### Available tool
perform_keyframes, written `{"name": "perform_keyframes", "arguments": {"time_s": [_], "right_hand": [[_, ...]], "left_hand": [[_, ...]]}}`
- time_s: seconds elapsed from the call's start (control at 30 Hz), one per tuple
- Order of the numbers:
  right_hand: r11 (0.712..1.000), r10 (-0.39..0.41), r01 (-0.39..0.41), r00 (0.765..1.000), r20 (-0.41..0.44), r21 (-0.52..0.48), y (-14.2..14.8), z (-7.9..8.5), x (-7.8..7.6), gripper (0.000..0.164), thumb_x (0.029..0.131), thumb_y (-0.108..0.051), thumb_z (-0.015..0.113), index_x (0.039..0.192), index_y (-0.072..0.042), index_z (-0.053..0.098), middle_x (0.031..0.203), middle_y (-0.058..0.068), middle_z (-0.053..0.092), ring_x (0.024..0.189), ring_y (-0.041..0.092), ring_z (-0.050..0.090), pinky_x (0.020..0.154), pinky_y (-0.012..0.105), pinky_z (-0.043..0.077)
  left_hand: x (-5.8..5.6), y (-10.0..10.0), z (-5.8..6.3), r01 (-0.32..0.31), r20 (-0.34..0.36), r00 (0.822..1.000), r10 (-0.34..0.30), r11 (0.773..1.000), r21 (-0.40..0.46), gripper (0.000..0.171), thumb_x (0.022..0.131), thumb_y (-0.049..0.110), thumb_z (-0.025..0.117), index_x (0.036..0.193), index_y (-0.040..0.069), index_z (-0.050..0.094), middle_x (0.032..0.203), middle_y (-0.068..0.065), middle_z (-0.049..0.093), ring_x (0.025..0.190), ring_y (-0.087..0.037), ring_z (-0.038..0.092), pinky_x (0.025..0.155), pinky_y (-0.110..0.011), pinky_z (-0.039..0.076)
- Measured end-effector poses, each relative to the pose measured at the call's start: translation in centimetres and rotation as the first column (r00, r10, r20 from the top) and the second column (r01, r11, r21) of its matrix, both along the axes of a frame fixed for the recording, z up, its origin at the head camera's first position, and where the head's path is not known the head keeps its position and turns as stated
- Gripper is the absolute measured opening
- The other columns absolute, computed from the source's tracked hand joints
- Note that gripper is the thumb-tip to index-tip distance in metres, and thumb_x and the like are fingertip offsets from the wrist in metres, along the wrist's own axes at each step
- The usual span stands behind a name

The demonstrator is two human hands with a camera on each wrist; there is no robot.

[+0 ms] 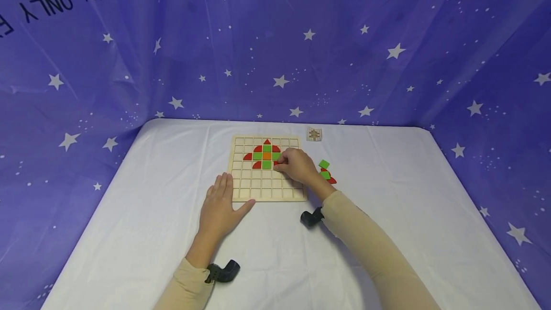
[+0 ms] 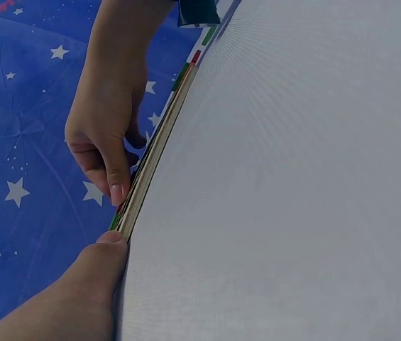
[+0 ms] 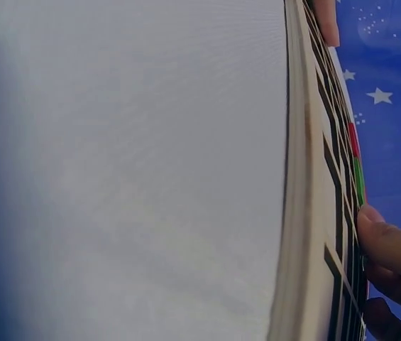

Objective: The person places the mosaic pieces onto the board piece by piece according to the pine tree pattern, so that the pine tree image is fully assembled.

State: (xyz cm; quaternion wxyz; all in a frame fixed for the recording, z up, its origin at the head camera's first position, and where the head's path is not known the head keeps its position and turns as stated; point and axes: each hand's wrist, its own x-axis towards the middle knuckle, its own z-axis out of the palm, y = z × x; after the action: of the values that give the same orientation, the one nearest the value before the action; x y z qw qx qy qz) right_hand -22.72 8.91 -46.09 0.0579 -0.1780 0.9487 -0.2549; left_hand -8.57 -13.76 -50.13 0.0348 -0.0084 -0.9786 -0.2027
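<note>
A square wooden grid board (image 1: 245, 195) lies on the white table. On it is a pattern of red rounded tiles (image 1: 257, 149), a red triangle at the top, green square tiles (image 1: 267, 164) and an orange square tile (image 1: 267, 156) in the centre. My right hand (image 1: 297, 164) is over the pattern's right side, its thumb and fingers pinching a red tile (image 1: 276, 163) at the board's surface, mostly hidden by the fingertips. With fingers straight, my left hand (image 1: 219, 212) rests at the board's lower left corner, thumb along the near edge.
Right of the board lie loose green tiles (image 1: 324, 163) and red tiles (image 1: 332, 181), partly behind my right wrist. A small card (image 1: 314, 134) with a printed pattern is beyond the board's far right corner. Blue star-printed cloth (image 1: 280, 61) hangs behind the table.
</note>
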Motion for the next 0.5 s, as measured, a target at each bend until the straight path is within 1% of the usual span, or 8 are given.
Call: {"name": "perform_keyframes", "arguments": {"time_s": [0.1,0.3,0.4,0.5], "right_hand": [[1.000,-0.007,0.007,1.000,0.008,-0.021,0.04,-0.09,0.05,0.020,0.084,-0.035,0.080,0.086,-0.016,0.073,0.087,-0.003,0.068,0.078,0.014,0.059,0.074,0.032,0.051],[0.999,0.002,-0.002,1.000,-0.005,-0.054,0.19,-0.50,-0.01,0.020,0.085,-0.036,0.078,0.087,-0.016,0.073,0.084,-0.004,0.066,0.075,0.014,0.058,0.071,0.030,0.048],[0.998,0.013,-0.014,1.000,-0.018,-0.060,0.27,-0.72,-0.02,0.022,0.086,-0.037,0.077,0.089,-0.016,0.072,0.084,-0.005,0.065,0.075,0.014,0.058,0.071,0.031,0.048],[0.998,0.025,-0.028,0.998,-0.049,-0.049,0.32,-0.89,-0.06,0.023,0.087,-0.039,0.076,0.090,-0.017,0.073,0.085,-0.005,0.065,0.078,0.013,0.057,0.074,0.031,0.049]], "left_hand": [[0.00,-0.01,-0.05,-0.001,0.000,1.000,0.001,1.000,-0.003,0.106,0.088,0.071,0.054,0.157,-0.002,0.019,0.165,-0.019,0.020,0.154,-0.035,0.016,0.124,-0.051,0.019],[-0.02,0.00,-0.06,-0.005,0.002,1.000,0.005,1.000,-0.006,0.105,0.088,0.071,0.054,0.157,-0.001,0.020,0.165,-0.019,0.020,0.154,-0.035,0.016,0.124,-0.051,0.019],[-0.05,0.03,-0.05,-0.006,0.002,1.000,0.006,1.000,-0.010,0.105,0.088,0.070,0.054,0.157,-0.001,0.019,0.165,-0.019,0.020,0.154,-0.035,0.016,0.124,-0.052,0.018],[-0.08,0.05,-0.01,-0.004,0.004,1.000,0.004,1.000,-0.010,0.106,0.088,0.070,0.054,0.157,-0.002,0.019,0.165,-0.019,0.020,0.154,-0.035,0.016,0.124,-0.052,0.018]]}}
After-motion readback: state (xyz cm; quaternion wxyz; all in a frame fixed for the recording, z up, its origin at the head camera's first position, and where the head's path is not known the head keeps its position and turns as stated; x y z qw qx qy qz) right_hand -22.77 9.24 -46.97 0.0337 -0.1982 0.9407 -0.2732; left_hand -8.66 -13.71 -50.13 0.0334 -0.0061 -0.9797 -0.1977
